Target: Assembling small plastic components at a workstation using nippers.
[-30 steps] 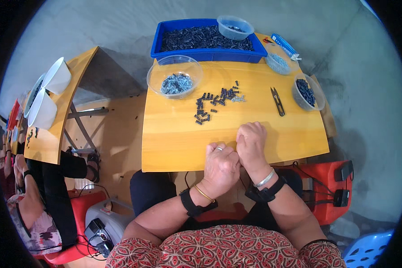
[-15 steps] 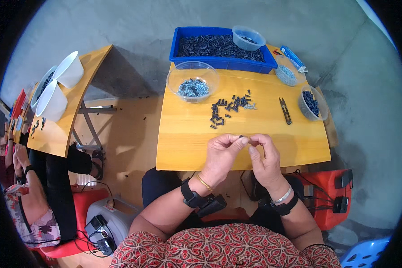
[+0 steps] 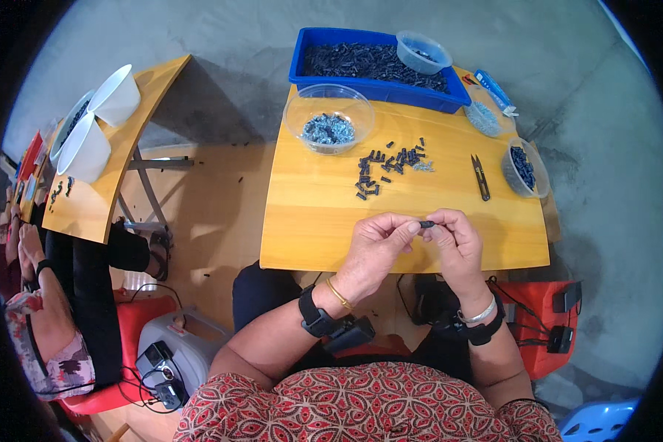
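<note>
Near the front edge of the wooden table [image 3: 309, 228], both my hands pinch one small black cylindrical part [image 3: 426, 224] between them. My left hand [image 3: 379, 247] has thumb and index finger closed at its left end. On its right end, the fingertips of my right hand [image 3: 458, 243] are closed. Fingers cover both ends of the part. Beyond my hands lies a loose group of similar black parts [image 3: 365, 177], with a few small clear pieces [image 3: 423, 167] beside them. To the right of those lies a pair of thread snips [image 3: 480, 177].
Along the back stands a blue tray [image 3: 376, 90] full of black parts, a plastic tub on its corner. A clear bowl [image 3: 295, 121] stands left; tubs [image 3: 541, 180] line the right edge. Another person [image 3: 59, 309] sits at a table with white buckets [image 3: 85, 151] on the left.
The view has tilted slightly, so the table appears higher. My hands have shifted a little right, and more of the black part now shows between my fingertips.
</note>
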The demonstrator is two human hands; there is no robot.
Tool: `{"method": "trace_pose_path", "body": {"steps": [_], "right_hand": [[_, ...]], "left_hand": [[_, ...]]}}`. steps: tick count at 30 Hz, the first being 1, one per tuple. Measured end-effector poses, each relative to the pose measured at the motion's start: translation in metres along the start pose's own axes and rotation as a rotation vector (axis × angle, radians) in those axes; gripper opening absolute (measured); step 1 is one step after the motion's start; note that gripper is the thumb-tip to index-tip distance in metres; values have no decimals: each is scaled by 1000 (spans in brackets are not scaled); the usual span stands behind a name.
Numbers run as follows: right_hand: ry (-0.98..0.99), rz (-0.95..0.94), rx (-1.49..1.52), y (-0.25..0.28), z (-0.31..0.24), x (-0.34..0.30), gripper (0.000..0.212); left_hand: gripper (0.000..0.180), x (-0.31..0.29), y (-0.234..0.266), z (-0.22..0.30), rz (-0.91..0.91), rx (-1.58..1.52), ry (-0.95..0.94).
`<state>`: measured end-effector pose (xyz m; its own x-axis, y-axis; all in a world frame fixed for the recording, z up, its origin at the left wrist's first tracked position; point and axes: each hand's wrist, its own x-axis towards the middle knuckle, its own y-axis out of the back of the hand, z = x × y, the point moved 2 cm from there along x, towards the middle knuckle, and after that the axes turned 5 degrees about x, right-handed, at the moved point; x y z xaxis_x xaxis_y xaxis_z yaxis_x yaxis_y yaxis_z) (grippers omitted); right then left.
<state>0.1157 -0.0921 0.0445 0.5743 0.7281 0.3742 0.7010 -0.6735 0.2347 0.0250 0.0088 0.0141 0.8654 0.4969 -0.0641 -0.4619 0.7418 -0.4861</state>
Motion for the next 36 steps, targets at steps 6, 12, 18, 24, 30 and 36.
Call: {"method": "trace_pose_path", "body": {"steps": [6, 12, 18, 24, 30, 36], "right_hand": [[-101, 38, 222, 6, 12, 1, 11], [-123, 13, 260, 5, 9, 3, 11], [-32, -34, -5, 4, -2, 0, 10], [-24, 165, -127, 62, 15, 12, 8], [41, 589, -595, 210, 40, 69, 10], [139, 179, -805, 150, 43, 105, 10]], "left_hand": [[14, 1, 6, -5, 11, -4, -38], [11, 1, 5, -2, 28, 7, -89], [11, 2, -2, -1, 27, 133, -70], [13, -3, 7, -5, -16, 254, -34], [14, -2, 2, -12, -46, 218, -108], [14, 0, -1, -11, -71, 224, -85]]}}
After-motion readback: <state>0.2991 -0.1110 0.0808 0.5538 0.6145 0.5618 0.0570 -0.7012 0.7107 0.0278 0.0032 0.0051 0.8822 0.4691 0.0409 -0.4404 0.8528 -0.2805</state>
